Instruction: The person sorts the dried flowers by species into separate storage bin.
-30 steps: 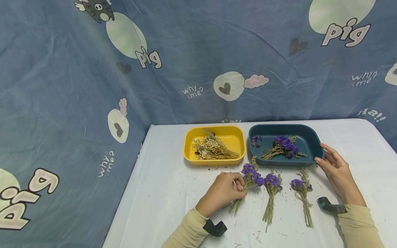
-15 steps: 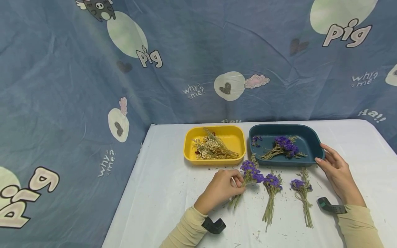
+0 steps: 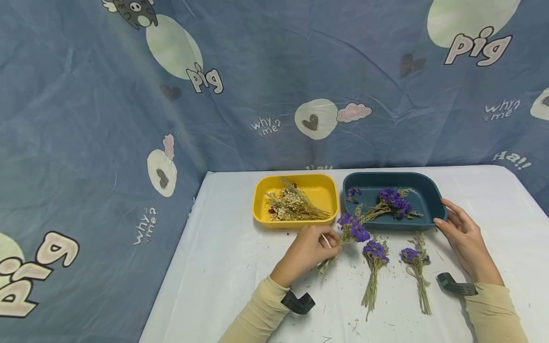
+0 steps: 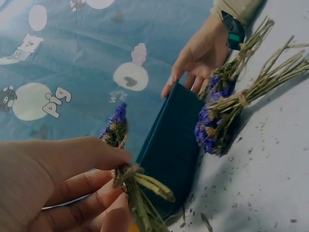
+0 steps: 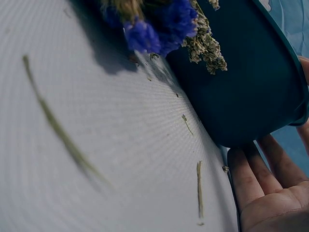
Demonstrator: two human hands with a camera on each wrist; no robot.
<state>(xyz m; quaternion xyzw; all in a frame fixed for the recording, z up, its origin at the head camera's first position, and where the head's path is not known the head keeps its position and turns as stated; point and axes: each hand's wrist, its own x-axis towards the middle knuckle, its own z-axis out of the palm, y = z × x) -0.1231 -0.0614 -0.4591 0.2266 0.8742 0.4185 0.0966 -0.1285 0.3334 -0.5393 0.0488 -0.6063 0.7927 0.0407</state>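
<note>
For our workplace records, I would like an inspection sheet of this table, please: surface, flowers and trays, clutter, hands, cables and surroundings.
Surface: white-covered table, scattered with plant bits.
Flowers: held bunch, purple; two more purple bunches, the middle bunch and right bunch, lie on the table.
Trays: yellow tray holds pale dried flowers; dark blue tray holds another purple bunch and loose purple bits.
Clutter: stem pieces and crumbs on the table.
Left hand: pinches the held bunch by its stems.
Right hand: touches the dark blue tray's near right corner.
Cables: nothing seen.
Surroundings: blue printed cloth behind and to the left.
</note>
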